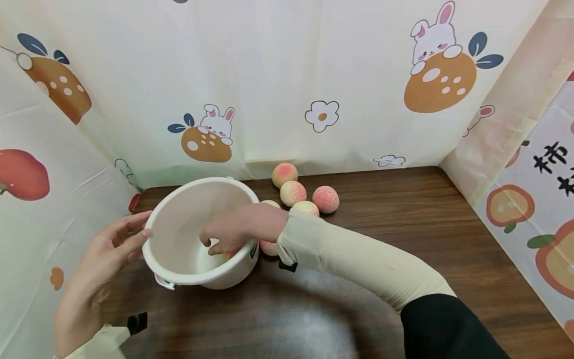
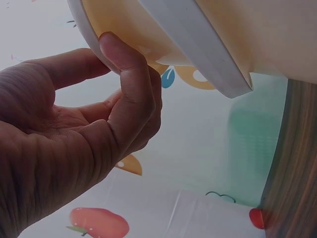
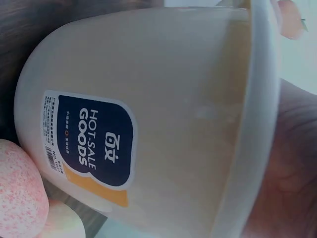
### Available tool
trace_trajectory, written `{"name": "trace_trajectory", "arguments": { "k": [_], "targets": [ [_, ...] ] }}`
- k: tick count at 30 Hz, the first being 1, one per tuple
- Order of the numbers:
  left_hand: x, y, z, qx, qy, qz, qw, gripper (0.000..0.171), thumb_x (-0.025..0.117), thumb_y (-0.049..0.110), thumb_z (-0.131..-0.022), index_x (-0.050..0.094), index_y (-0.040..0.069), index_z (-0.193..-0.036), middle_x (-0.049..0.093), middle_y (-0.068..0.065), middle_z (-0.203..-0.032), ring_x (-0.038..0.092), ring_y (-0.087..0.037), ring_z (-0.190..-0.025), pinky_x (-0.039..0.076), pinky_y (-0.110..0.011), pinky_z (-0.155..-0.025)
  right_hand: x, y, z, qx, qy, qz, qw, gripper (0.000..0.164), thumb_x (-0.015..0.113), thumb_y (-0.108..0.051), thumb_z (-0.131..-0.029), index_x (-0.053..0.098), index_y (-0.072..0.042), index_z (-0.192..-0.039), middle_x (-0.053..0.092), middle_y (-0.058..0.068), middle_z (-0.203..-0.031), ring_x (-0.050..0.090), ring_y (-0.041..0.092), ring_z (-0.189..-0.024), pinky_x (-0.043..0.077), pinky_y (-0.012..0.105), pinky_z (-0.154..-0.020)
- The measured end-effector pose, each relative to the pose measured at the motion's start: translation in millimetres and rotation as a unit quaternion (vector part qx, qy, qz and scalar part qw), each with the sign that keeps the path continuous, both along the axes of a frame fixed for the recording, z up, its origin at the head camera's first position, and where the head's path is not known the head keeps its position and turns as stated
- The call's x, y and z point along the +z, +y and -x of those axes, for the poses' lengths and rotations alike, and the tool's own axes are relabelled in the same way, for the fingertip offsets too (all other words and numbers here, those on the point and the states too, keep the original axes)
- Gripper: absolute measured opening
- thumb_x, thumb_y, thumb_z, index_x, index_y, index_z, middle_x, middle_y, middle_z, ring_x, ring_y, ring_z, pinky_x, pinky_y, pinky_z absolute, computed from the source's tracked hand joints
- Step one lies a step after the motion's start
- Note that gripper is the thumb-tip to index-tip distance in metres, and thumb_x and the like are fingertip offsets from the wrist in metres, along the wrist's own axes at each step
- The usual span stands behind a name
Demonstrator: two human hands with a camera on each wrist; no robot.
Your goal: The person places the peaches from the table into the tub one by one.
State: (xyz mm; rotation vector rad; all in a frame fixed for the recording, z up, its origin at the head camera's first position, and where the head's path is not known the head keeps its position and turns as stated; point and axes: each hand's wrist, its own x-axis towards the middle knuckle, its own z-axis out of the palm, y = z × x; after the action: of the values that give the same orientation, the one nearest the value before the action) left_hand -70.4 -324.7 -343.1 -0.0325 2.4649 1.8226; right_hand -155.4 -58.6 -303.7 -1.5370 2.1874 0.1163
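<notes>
A white plastic bucket (image 1: 168,239) stands on the table, leaning a little in the head view. My left hand (image 1: 109,254) pinches its left rim between thumb and fingers, seen close up in the left wrist view. Over the far side of the opening, my right hand (image 1: 233,229) reaches down inside, blurred, with fingers loosely bent and a gap between them. Part of a peach (image 1: 229,255) shows beneath that hand, inside the bucket. In the right wrist view the bucket's outer wall and label (image 3: 94,141) hide most of the hand.
Several peaches (image 1: 326,199) lie on the dark wooden table (image 1: 385,219) right of the bucket, some partly behind my right forearm. Two of them, one pink (image 3: 20,191), sit near the bucket's base. A printed curtain (image 1: 278,75) closes off the back and sides.
</notes>
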Motion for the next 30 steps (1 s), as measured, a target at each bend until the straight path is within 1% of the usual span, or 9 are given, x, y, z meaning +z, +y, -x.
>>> {"name": "trace_trajectory", "arguments": {
  "k": [3,6,9,11,16,23,27,30],
  "targets": [
    [0.2,0.3,0.7,0.001,0.000,0.001,1.0000,0.038,0.063,0.011,-0.104,0.061,0.025,-0.139,0.067,0.018,-0.113,0.070,-0.004,-0.089,0.064,-0.023,-0.070,0.5,4.6,-1.1,-0.001,0.019,0.035,0.999,0.030,0.051,-0.035,-0.111,0.064,-0.018,-0.132,0.069,-0.004,-0.123,0.060,0.012,-0.104,0.047,0.025,-0.098],
    [0.2,0.2,0.7,0.001,0.001,0.001,1.0000,0.037,0.063,0.011,-0.104,0.061,0.026,-0.138,0.067,0.018,-0.112,0.070,-0.004,-0.090,0.064,-0.023,-0.070,0.4,8.6,-3.1,-0.006,0.053,0.064,0.997,0.030,0.050,-0.037,-0.111,0.063,-0.020,-0.131,0.067,-0.002,-0.122,0.060,0.017,-0.109,0.047,0.028,-0.099],
    [0.4,0.2,0.6,0.000,0.001,0.008,1.0000,0.037,0.062,0.011,-0.104,0.061,0.026,-0.138,0.067,0.018,-0.112,0.070,-0.004,-0.089,0.063,-0.022,-0.070,0.3,12.6,-5.3,-0.017,0.086,0.094,0.992,0.031,0.049,-0.037,-0.111,0.062,-0.022,-0.134,0.066,-0.003,-0.125,0.059,0.019,-0.113,0.048,0.029,-0.100],
    [0.5,0.2,0.5,0.000,0.000,0.008,1.0000,0.037,0.062,0.011,-0.105,0.061,0.026,-0.138,0.067,0.018,-0.112,0.070,-0.005,-0.089,0.063,-0.022,-0.070,0.2,16.0,-6.5,-0.026,0.099,0.121,0.987,0.032,0.049,-0.036,-0.111,0.063,-0.022,-0.136,0.066,-0.003,-0.127,0.059,0.020,-0.113,0.049,0.029,-0.100],
    [0.9,0.2,0.4,0.000,-0.001,0.006,1.0000,0.037,0.062,0.012,-0.105,0.060,0.026,-0.138,0.066,0.018,-0.112,0.069,-0.004,-0.089,0.063,-0.022,-0.070,-0.5,26.3,-8.7,-0.046,0.118,0.187,0.974,0.033,0.051,-0.035,-0.111,0.064,-0.021,-0.137,0.065,-0.002,-0.130,0.059,0.019,-0.116,0.049,0.031,-0.100],
    [1.4,0.5,0.6,0.002,0.000,0.003,1.0000,0.037,0.063,0.012,-0.104,0.061,0.026,-0.138,0.067,0.018,-0.112,0.070,-0.004,-0.089,0.063,-0.023,-0.071,-3.9,39.3,-11.3,-0.070,0.158,0.254,0.952,0.032,0.053,-0.036,-0.109,0.065,-0.024,-0.136,0.064,-0.005,-0.133,0.056,0.019,-0.124,0.046,0.035,-0.108],
    [1.6,0.6,0.4,0.003,-0.001,0.021,0.9998,0.037,0.063,0.013,-0.105,0.060,0.025,-0.140,0.066,0.019,-0.112,0.069,-0.003,-0.089,0.063,-0.023,-0.071,-7.0,46.1,-13.7,-0.082,0.172,0.279,0.941,0.032,0.053,-0.035,-0.109,0.064,-0.026,-0.137,0.062,-0.006,-0.138,0.053,0.019,-0.131,0.047,0.039,-0.108],
    [1.4,0.7,0.1,0.003,0.001,0.033,0.9994,0.038,0.063,0.014,-0.105,0.059,0.025,-0.140,0.065,0.019,-0.112,0.069,-0.004,-0.089,0.063,-0.023,-0.071,-9.6,51.1,-15.7,-0.092,0.172,0.302,0.933,0.033,0.053,-0.036,-0.109,0.062,-0.026,-0.139,0.061,-0.006,-0.140,0.051,0.018,-0.135,0.048,0.040,-0.104]
  ]
}}
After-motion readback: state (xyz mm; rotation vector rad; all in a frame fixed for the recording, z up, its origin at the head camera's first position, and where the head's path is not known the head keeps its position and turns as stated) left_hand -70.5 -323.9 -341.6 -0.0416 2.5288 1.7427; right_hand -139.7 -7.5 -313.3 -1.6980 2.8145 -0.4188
